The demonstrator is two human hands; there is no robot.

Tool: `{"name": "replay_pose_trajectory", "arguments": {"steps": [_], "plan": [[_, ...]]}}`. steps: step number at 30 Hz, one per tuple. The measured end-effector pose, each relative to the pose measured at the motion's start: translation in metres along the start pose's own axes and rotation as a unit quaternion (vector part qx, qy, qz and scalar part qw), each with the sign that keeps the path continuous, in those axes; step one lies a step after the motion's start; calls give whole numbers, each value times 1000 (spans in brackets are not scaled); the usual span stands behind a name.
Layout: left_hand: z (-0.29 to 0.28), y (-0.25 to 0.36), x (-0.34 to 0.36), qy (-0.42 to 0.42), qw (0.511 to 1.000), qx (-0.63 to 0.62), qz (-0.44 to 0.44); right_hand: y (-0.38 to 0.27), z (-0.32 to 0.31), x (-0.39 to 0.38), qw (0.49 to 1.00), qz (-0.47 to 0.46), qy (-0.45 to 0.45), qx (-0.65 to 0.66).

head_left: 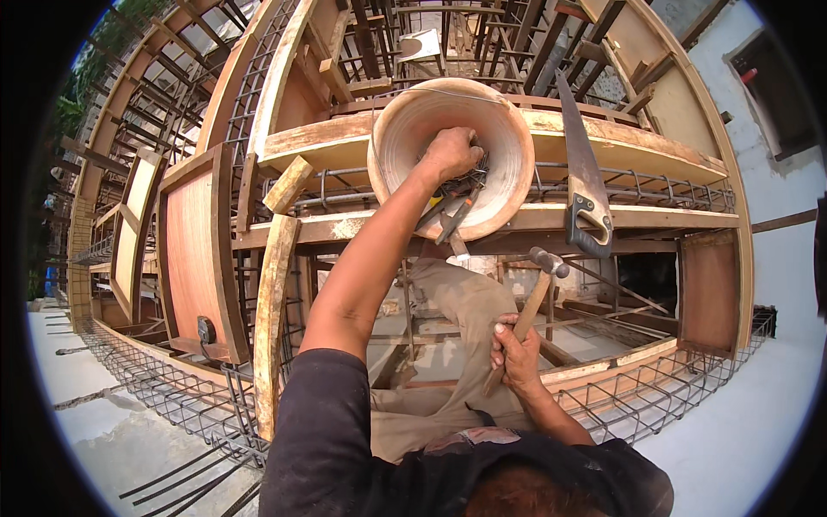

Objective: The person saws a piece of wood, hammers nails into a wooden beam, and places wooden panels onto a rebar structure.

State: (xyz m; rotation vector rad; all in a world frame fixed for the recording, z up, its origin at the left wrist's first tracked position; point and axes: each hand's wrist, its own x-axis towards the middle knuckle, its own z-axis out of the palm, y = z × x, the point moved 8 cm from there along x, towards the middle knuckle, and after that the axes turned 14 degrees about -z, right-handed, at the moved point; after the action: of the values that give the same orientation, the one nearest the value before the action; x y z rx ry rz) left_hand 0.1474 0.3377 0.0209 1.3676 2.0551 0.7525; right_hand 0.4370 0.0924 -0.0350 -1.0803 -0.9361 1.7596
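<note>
A pale, dirty bucket (510, 142) with a thin wire handle rests at the timber formwork in front of me, its mouth facing me. My left hand (454, 153) reaches inside it, fingers curled over a heap of dark nails (472, 181); whatever they pinch is hidden. Below that hand, hand tools with dark grips (457, 221) lean against the bucket's lower wall. Lower right, my right hand (519, 355) is wrapped round the wooden handle of a ball-peen hammer (536, 302), metal head upward.
A handsaw (579, 146) lies across the boards right of the bucket. Steel rebar cages (663, 388) run along the formwork. A loose wooden batten (277, 319) stands on the left, near a plywood panel (194, 250). Gaps open between the beams beneath me.
</note>
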Motion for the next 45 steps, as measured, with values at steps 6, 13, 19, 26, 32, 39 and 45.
{"name": "replay_pose_trajectory", "arguments": {"steps": [6, 13, 19, 26, 32, 39, 45], "plan": [[39, 1, 23, -34, 985, 168, -33, 32, -8, -1, 999, 53, -13, -2], [52, -3, 31, -32, 981, 189, -15, 36, -6, 2, 997, 59, -39, -17], [30, -34, 30, -20, 997, -17, -66, 41, -3, 3, 997, 63, -43, -26], [-14, -39, 6, -22, 976, -171, -133, 37, -7, 4, 997, 65, -32, -12], [-23, -39, -9, -85, 911, -380, -136, 38, 0, 4, 997, 70, -35, -12], [10, -21, -14, -158, 897, -369, -186, 41, -2, 7, 998, 66, -25, -1], [21, -13, 6, -31, 997, 59, -27, 39, -3, 8, 997, 76, -18, 1]]}}
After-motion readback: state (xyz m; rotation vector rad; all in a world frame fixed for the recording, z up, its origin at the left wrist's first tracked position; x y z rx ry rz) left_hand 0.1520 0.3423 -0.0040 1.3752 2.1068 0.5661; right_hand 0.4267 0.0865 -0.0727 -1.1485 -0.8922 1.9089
